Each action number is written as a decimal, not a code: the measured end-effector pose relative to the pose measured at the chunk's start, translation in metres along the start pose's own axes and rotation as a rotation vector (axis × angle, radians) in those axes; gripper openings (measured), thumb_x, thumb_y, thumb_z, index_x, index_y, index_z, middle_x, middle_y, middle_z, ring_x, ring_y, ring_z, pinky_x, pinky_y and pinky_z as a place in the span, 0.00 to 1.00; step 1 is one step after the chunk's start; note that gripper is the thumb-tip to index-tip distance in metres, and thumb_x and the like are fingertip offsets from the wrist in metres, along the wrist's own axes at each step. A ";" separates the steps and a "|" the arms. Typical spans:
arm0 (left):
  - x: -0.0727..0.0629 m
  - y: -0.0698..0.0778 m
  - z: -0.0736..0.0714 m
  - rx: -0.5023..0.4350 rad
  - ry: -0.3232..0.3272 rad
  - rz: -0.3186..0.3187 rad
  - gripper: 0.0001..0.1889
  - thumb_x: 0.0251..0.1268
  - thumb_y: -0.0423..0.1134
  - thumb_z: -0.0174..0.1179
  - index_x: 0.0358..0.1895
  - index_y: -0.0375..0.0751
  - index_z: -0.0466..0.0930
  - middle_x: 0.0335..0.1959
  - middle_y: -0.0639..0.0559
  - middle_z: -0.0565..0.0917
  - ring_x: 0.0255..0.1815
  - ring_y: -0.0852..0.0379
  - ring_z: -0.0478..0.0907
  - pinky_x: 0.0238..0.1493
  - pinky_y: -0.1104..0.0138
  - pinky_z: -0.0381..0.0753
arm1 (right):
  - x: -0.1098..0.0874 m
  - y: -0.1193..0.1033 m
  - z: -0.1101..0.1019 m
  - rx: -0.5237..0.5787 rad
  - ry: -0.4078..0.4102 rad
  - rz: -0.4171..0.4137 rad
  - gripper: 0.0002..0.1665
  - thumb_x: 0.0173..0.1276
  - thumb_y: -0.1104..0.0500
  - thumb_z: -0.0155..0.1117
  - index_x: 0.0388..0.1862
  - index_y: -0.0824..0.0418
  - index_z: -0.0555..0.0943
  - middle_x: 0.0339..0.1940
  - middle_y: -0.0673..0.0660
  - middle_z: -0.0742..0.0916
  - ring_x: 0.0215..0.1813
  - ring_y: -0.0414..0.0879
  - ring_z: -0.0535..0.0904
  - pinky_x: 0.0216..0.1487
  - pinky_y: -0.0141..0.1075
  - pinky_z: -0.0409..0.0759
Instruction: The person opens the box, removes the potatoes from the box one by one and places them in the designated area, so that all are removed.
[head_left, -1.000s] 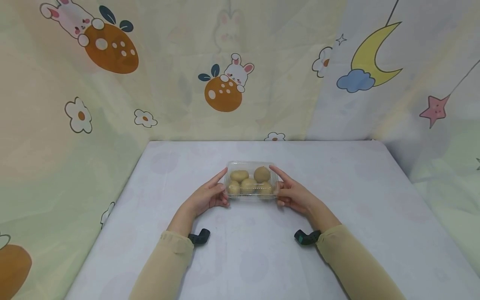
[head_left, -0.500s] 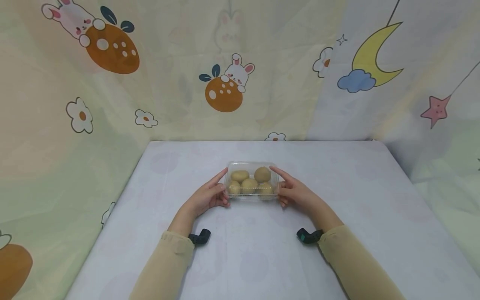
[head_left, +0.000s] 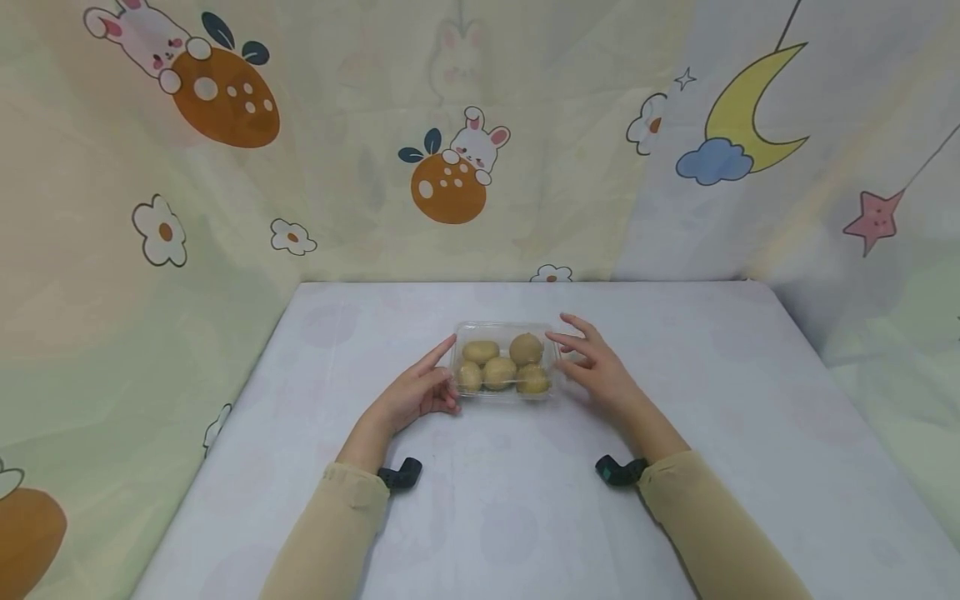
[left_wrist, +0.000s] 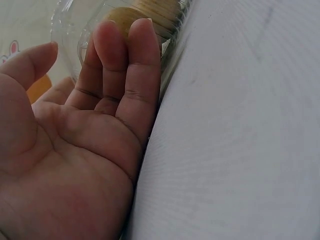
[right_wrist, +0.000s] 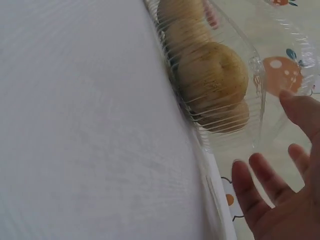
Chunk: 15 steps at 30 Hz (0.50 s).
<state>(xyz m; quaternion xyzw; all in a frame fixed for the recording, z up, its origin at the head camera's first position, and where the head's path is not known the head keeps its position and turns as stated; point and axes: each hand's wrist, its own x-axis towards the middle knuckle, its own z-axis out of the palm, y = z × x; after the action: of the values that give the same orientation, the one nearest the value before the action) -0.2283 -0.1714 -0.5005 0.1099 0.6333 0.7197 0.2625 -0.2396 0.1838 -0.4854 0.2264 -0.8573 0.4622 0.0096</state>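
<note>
In the head view, the table (head_left: pixel 480 508) is covered in pale cloth with faint round marks. It is enclosed behind and on both sides by a softly creased curtain (head_left: pixel 345 175), on which rabbits, flowers, a moon (head_left: pixel 738 125) and a star (head_left: pixel 873 218) are printed, the last two to the right behind the box (head_left: pixel 495 328). The box is set on the table; it is rectangular and made of clear plastic, and five rounded, yellowish-brown potatoes (head_left: pixel 498 373) are held inside. Its left end is touched by the left hand (head_left: pixel 412 396), whose index finger is stretched out straight. At its right end, the right hand (head_left: pixel 606 375) is held with fingers loosely spread; nothing is gripped. Beige sleeves (head_left: pixel 322 533) are seen in front of the box.

In the left wrist view, the palm is turned to the camera, the thumb is held apart and the other fingers are gently bent, their tips against or just beside the box; nothing is enclosed.

In the right wrist view, fine ribs are shown along the box's wall, with matte, slightly blemished potato skin behind them. The fingers are parted beside the box; whether it is touched by the thumb cannot be told.
</note>
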 end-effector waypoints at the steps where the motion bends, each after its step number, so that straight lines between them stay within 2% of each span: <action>1: 0.000 0.000 0.000 -0.001 0.000 0.000 0.32 0.77 0.38 0.48 0.76 0.75 0.52 0.31 0.49 0.80 0.32 0.53 0.82 0.47 0.53 0.86 | 0.000 0.000 -0.001 -0.001 0.002 0.002 0.29 0.72 0.57 0.63 0.71 0.49 0.73 0.79 0.49 0.63 0.57 0.49 0.77 0.50 0.37 0.83; 5: 0.000 0.002 0.001 -0.007 0.012 -0.013 0.33 0.76 0.38 0.48 0.75 0.76 0.53 0.31 0.48 0.79 0.32 0.52 0.82 0.47 0.52 0.86 | 0.001 -0.001 -0.003 0.009 -0.005 0.022 0.28 0.73 0.57 0.62 0.71 0.51 0.73 0.77 0.45 0.68 0.55 0.46 0.78 0.47 0.33 0.83; 9: -0.001 0.004 0.001 -0.007 0.013 -0.015 0.33 0.76 0.38 0.47 0.76 0.76 0.52 0.29 0.48 0.79 0.32 0.52 0.81 0.47 0.52 0.86 | 0.003 -0.011 -0.006 0.018 -0.011 0.040 0.27 0.73 0.59 0.61 0.70 0.52 0.74 0.77 0.47 0.69 0.55 0.48 0.77 0.43 0.30 0.84; 15: -0.002 0.004 0.000 0.003 -0.041 0.030 0.26 0.82 0.51 0.37 0.78 0.74 0.45 0.31 0.50 0.78 0.33 0.54 0.81 0.47 0.53 0.86 | 0.007 -0.024 -0.012 0.053 -0.026 0.089 0.26 0.72 0.60 0.62 0.69 0.54 0.75 0.75 0.51 0.71 0.51 0.51 0.79 0.39 0.41 0.86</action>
<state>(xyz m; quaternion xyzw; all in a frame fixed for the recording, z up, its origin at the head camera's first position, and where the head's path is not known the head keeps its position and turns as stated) -0.2278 -0.1726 -0.4965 0.1347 0.6271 0.7202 0.2645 -0.2384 0.1798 -0.4583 0.1944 -0.8541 0.4816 -0.0281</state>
